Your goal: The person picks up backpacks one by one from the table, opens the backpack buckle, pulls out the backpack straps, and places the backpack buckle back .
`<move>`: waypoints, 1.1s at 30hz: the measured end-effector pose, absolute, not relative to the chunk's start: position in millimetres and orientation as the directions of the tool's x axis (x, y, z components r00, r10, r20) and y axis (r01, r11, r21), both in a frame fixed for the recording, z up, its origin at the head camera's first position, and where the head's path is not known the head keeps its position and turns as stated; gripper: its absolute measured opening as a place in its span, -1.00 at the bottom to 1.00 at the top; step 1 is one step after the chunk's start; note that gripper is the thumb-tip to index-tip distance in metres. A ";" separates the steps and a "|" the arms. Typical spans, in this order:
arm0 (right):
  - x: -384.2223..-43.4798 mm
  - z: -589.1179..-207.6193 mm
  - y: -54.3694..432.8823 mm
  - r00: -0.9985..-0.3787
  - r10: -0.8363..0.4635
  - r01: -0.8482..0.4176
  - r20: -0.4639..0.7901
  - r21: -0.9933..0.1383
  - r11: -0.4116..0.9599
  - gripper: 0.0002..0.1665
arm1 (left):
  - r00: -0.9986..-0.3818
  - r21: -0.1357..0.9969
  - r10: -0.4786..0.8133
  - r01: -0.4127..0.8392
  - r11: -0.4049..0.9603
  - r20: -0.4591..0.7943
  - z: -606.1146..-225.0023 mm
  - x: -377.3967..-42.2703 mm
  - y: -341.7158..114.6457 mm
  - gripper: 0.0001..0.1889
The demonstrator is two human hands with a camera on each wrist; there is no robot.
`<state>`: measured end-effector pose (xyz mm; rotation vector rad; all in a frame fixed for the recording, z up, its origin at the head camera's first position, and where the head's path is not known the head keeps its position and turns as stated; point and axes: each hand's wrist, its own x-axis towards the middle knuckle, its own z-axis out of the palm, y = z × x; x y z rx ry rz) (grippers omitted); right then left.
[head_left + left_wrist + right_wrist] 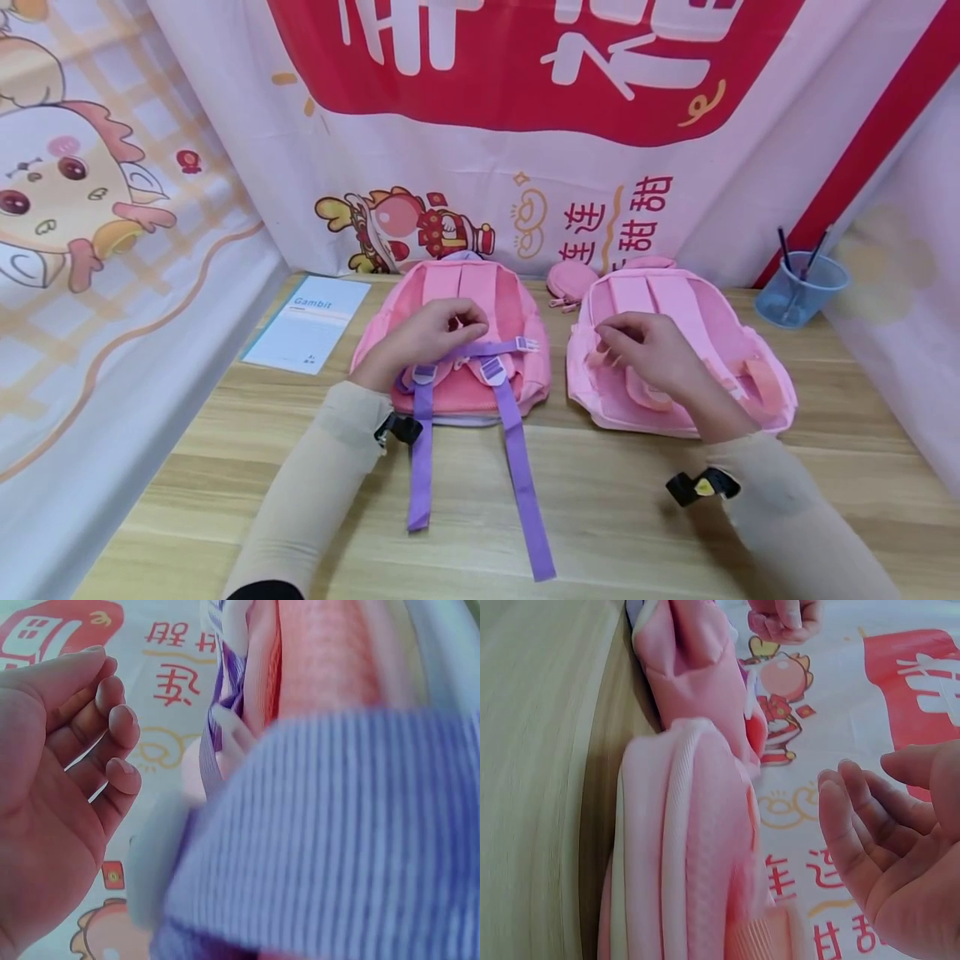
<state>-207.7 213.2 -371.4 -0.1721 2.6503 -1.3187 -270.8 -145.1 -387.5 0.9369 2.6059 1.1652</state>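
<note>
Two pink backpacks lie side by side with their strap sides up. Above the left backpack (516, 304), my left hand (429, 335) hovers with loosely bent fingers and holds nothing; its empty palm also shows in the left wrist view. That pack has purple webbing straps (525, 492) trailing toward me and a purple cross strap with a white buckle (527, 344). My right hand (663, 357) is over the lighter pink right backpack (716, 312), fingers relaxed. In the right wrist view a gap separates this hand (900, 847) from the pack (652, 847).
A round pink pouch (572, 279) sits behind the right backpack. At the left lies a pale blue booklet (307, 321) marked "Gambit". A blue cup (797, 298) with dark pens stands at the back right. Printed cloth (480, 158) hangs behind the wooden table (615, 533).
</note>
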 end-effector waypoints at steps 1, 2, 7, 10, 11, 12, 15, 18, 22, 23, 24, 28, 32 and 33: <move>-206.3 -371.2 216.6 -0.980 -0.169 -0.020 -0.105 -0.794 0.607 -0.52 | -0.795 0.715 0.594 0.485 0.505 0.120 -387.3 -270.9 -142.9 -0.85; -205.0 -371.1 219.7 -0.982 -0.160 -0.017 -0.102 -0.794 0.608 -0.51 | -0.793 0.716 0.598 0.485 0.503 0.118 -387.2 -271.0 -140.9 -0.84; -197.7 -371.4 233.5 -0.983 -0.165 -0.036 -0.075 -0.811 0.584 -0.47 | -0.782 0.725 0.613 0.485 0.489 0.110 -385.0 -268.4 -130.8 -0.88; -192.9 -371.9 242.9 -0.983 -0.169 -0.046 -0.067 -0.810 0.585 -0.47 | -0.764 0.733 0.635 0.494 0.467 0.110 -383.7 -266.8 -123.6 -0.94; -191.4 -371.9 246.5 -0.984 -0.162 -0.042 -0.068 -0.805 0.592 -0.46 | -0.756 0.732 0.645 0.502 0.461 0.111 -383.8 -267.0 -120.6 -0.94; -190.0 -371.7 250.1 -0.985 -0.156 -0.037 -0.072 -0.799 0.601 -0.47 | -0.748 0.730 0.654 0.509 0.457 0.112 -383.6 -267.2 -117.7 -0.94; -186.9 -371.5 262.6 -0.987 -0.131 -0.011 -0.091 -0.780 0.625 -0.46 | -0.724 0.714 0.680 0.536 0.450 0.115 -383.8 -268.8 -106.7 -0.93; -184.8 -374.0 277.7 -0.988 -0.116 0.002 -0.101 -0.764 0.646 -0.42 | -0.707 0.690 0.700 0.556 0.464 0.100 -383.2 -269.6 -94.5 -0.90; -183.4 -378.8 300.9 -0.990 -0.097 0.014 -0.101 -0.758 0.652 -0.41 | -0.688 0.674 0.723 0.566 0.475 0.067 -380.3 -269.7 -76.6 -0.85; -183.4 -380.1 306.8 -0.991 -0.091 0.014 -0.097 -0.758 0.652 -0.42 | -0.682 0.675 0.729 0.565 0.474 0.060 -379.4 -269.6 -72.0 -0.84; -183.6 -381.2 312.2 -0.992 -0.085 0.018 -0.096 -0.758 0.652 -0.43 | -0.675 0.674 0.736 0.570 0.471 0.056 -378.9 -270.0 -67.4 -0.81; -183.1 -384.7 329.7 -0.994 -0.076 0.005 -0.076 -0.740 0.673 -0.47 | -0.650 0.662 0.759 0.588 0.465 0.044 -377.4 -271.4 -49.1 -0.78; -181.7 -389.1 340.4 -0.993 -0.099 -0.031 -0.057 -0.703 0.710 -0.50 | -0.630 0.626 0.776 0.616 0.479 0.027 -377.5 -273.0 -28.9 -0.83; -181.9 -390.8 342.3 -0.993 -0.108 -0.040 -0.054 -0.697 0.716 -0.50 | -0.627 0.622 0.778 0.618 0.482 0.020 -377.6 -273.1 -23.5 -0.83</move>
